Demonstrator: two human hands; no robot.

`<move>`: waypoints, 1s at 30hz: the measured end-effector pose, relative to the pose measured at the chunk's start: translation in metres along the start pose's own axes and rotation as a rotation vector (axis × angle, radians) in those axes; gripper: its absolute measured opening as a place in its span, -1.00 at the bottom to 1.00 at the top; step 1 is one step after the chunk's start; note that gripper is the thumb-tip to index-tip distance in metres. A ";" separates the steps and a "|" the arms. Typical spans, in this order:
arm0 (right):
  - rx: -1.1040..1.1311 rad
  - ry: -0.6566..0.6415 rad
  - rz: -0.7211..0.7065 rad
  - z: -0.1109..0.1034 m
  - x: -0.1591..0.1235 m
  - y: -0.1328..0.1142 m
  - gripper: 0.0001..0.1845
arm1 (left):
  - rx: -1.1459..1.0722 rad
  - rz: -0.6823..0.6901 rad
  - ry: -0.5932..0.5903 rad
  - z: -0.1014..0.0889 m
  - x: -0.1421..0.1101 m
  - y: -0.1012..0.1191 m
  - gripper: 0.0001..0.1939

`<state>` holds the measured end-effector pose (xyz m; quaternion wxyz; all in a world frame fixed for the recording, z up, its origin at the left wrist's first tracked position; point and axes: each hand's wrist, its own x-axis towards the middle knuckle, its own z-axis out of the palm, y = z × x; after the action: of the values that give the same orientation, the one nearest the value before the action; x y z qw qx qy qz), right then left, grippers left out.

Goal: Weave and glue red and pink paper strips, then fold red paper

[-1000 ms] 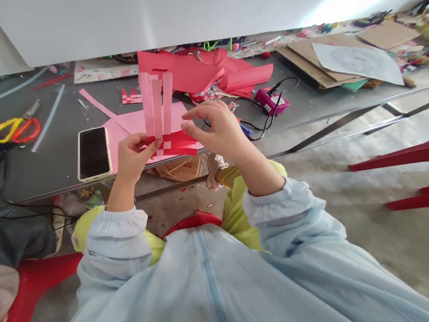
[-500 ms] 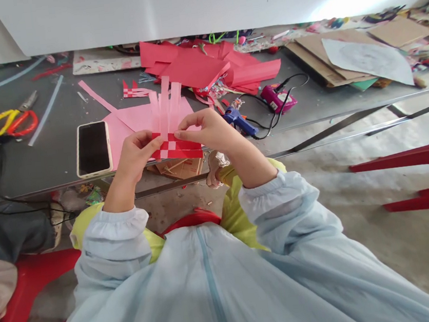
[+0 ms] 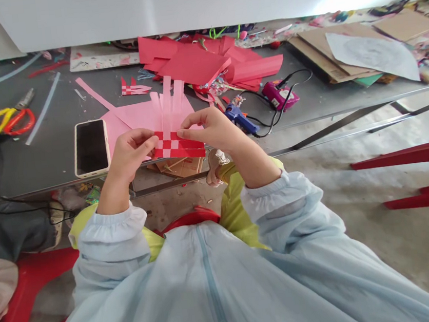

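Note:
Between my hands, at the table's front edge, is a woven paper piece (image 3: 167,147) of red and pink strips crossing in a checkered pattern. Pink strips stick up from its top, and red strips run out to the right. My left hand (image 3: 132,148) pinches its left edge between thumb and fingers. With thumb and forefinger, my right hand (image 3: 203,128) grips the upper red strip near the weave. Pink paper sheets (image 3: 132,117) lie on the table behind it. A smaller checkered red and pink piece (image 3: 134,87) rests farther back.
A phone (image 3: 90,148) lies left of my hands. Scissors (image 3: 10,118) are at the far left. Red paper sheets (image 3: 191,63) are heaped at the back. To the right are a blue glue gun (image 3: 241,119), a magenta box (image 3: 280,95) with a cord, and cardboard pieces (image 3: 315,61).
My left hand has slid slightly left to the edge of the woven piece, so more of the checkered part shows. My right hand keeps its pinch.

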<state>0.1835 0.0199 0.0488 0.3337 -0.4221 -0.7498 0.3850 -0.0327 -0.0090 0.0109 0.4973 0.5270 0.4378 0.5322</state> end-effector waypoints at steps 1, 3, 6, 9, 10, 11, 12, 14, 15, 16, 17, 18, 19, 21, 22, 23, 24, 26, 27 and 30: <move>-0.007 -0.002 -0.004 0.000 0.000 0.000 -0.84 | 0.020 0.007 -0.002 0.000 0.000 -0.001 -0.72; -0.026 0.005 -0.010 0.000 0.000 0.001 -0.83 | 0.062 0.035 0.004 0.000 0.000 -0.003 -0.71; -0.069 0.145 -0.045 -0.002 -0.001 0.005 -0.83 | 0.163 0.172 0.101 0.002 0.001 -0.005 -0.75; -0.095 0.316 -0.081 -0.001 -0.008 0.004 -0.69 | 0.366 0.420 0.293 0.003 -0.002 -0.004 -0.85; -0.061 0.308 -0.075 0.002 -0.012 0.003 -0.73 | 0.439 0.507 0.349 0.004 -0.004 -0.003 -0.88; -0.006 0.243 -0.050 0.006 -0.016 0.001 -0.74 | 0.508 0.585 0.387 0.004 -0.006 -0.002 -0.91; 0.054 0.166 -0.019 0.010 -0.020 -0.002 -0.72 | 0.569 0.659 0.410 0.005 -0.009 -0.001 -0.93; 0.167 0.040 0.047 0.022 -0.027 -0.008 -0.56 | 0.699 0.784 0.414 0.005 -0.014 -0.001 -0.97; 0.215 0.012 0.056 0.028 -0.030 -0.010 -0.50 | 0.764 0.849 0.408 0.005 -0.016 -0.002 -0.97; 0.249 0.012 0.047 0.034 -0.031 -0.011 -0.46 | 0.826 0.898 0.394 0.004 -0.018 -0.003 -0.96; 0.266 0.013 0.046 0.038 -0.032 -0.011 -0.45 | 0.888 0.930 0.381 0.003 -0.019 -0.005 -0.95; 0.271 0.014 0.052 0.042 -0.033 -0.010 -0.46 | 0.958 0.937 0.367 0.002 -0.020 -0.007 -0.95; 0.263 0.012 0.067 0.044 -0.033 -0.008 -0.48 | 1.034 0.917 0.356 0.001 -0.020 -0.010 -0.94; 0.209 -0.031 0.117 0.045 -0.034 -0.004 -0.55 | 1.190 0.841 0.348 0.001 -0.018 -0.014 -0.89; 0.165 -0.070 0.143 0.044 -0.036 -0.001 -0.58 | 1.256 0.800 0.353 0.001 -0.017 -0.015 -0.85; 0.114 -0.122 0.163 0.043 -0.038 0.002 -0.62 | 1.307 0.764 0.355 0.002 -0.015 -0.016 -0.82; 0.060 -0.178 0.174 0.042 -0.040 0.005 -0.66 | 1.344 0.731 0.353 0.003 -0.014 -0.017 -0.79; -0.041 -0.296 0.175 0.038 -0.046 0.009 -0.72 | 1.403 0.682 0.319 0.005 -0.011 -0.019 -0.73; -0.089 -0.348 0.171 0.037 -0.048 0.011 -0.73 | 1.433 0.658 0.283 0.006 -0.010 -0.020 -0.72; -0.221 -0.430 0.182 0.034 -0.055 0.016 -0.76 | 1.492 0.554 0.128 0.005 -0.009 -0.020 -0.75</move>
<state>0.1847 -0.0338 0.0095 0.0823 -0.4300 -0.8001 0.4100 -0.0264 -0.0156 -0.0099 -0.1631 0.7788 0.5595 0.2321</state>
